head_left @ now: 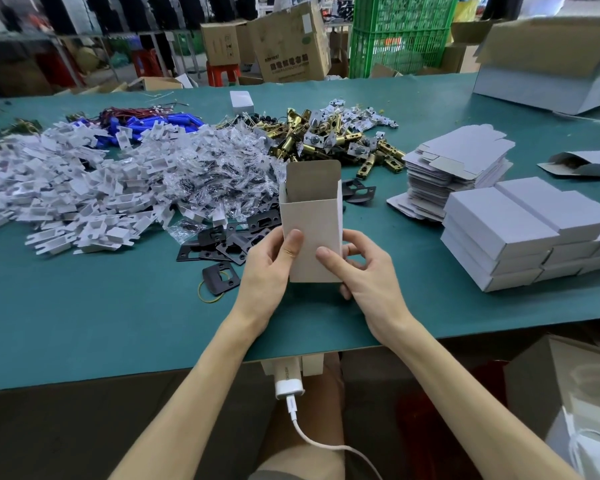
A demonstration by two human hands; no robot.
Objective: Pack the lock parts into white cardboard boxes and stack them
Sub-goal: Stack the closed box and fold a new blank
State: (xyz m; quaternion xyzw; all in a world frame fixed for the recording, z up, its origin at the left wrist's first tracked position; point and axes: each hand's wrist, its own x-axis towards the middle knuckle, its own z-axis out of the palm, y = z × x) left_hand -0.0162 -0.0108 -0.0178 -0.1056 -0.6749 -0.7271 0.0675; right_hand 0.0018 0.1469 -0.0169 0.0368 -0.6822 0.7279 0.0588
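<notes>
I hold a small white cardboard box point(310, 223) upright above the green table point(118, 323), its top flap standing open. My left hand point(269, 271) grips its left side with the thumb on the front face. My right hand point(364, 275) holds the right side, thumb on the front and fingers curled behind. Black strike plates point(222, 242) lie just left of the box. Brass latch bolts point(329, 140) are heaped behind it. Closed white boxes point(520, 233) are stacked at the right.
White plastic inserts point(66, 188) and bagged screws point(205, 174) cover the left of the table. Blue batteries point(160, 123) lie at the back. Flat unfolded boxes point(454, 168) are piled right of centre. A large carton point(551, 64) stands at the far right. A yellow rubber band point(210, 296) lies near.
</notes>
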